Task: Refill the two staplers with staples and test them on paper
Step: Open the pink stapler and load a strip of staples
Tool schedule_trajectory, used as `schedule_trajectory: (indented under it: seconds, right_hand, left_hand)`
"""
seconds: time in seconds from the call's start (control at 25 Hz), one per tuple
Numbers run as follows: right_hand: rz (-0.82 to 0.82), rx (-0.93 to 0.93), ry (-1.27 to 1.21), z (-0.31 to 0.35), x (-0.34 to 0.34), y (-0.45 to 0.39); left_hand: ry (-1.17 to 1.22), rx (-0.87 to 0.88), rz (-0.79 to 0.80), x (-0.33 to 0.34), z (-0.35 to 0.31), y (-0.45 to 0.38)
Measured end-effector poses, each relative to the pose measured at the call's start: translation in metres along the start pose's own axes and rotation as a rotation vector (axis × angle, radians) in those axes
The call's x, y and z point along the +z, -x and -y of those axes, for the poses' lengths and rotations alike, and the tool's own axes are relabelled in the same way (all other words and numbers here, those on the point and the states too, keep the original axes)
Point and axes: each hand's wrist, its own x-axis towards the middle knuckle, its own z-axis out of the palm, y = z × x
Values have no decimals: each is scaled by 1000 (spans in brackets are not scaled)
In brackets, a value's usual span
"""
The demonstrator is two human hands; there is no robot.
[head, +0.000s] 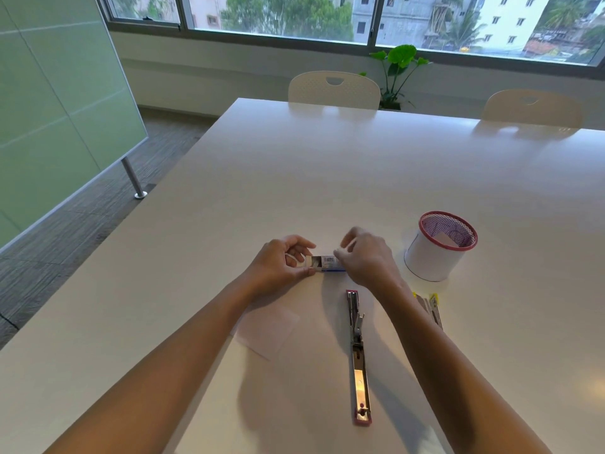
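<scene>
At centre of the counter [294, 165], a small staple box [329, 262] held between both hands, its inner tray slid partly out toward 9 o'clock. Left hand [281, 263] pinched narrow on the tray end; right hand [366, 257] closed around the sleeve end at 3 o'clock. Staples themselves too small to make out. At 6 o'clock of the box, pink stapler [358, 355] lying opened out flat, metal channel up, long axis running 12 to 6. At 4 o'clock, partly hidden under the right forearm, yellow stapler [432, 309], also seemingly open. At 7 o'clock, a pale sheet of paper [266, 329] flat on the counter, half under the left forearm. At 2 o'clock, red mesh pen cup [442, 245] wrapped in white paper. Judgement: step in hand is getting a staple strip out; neither stapler looks loaded yet. Risks: tray pulled fully clear would spill strips across the counter; a hard pinch could snap a strip into short pieces that feed badly; right forearm could nudge the yellow stapler.
</scene>
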Motion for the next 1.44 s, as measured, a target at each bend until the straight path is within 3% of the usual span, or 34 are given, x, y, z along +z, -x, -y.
schedule_trajectory:
  seconds: [0.16, 0.52, 1.0, 1.44]
  right_hand:
    - [40, -169, 59, 24, 2, 6]
    - [106, 28, 243, 48, 11, -4]
    - [173, 203, 135, 54, 12, -11]
    - [193, 145, 184, 47, 16, -17]
  left_hand:
    - [133, -17, -21, 1, -1, 2]
    - [202, -9, -75, 6, 3, 2]
    - [200, 10, -117, 7, 2, 3]
    - [214, 5, -144, 7, 2, 3]
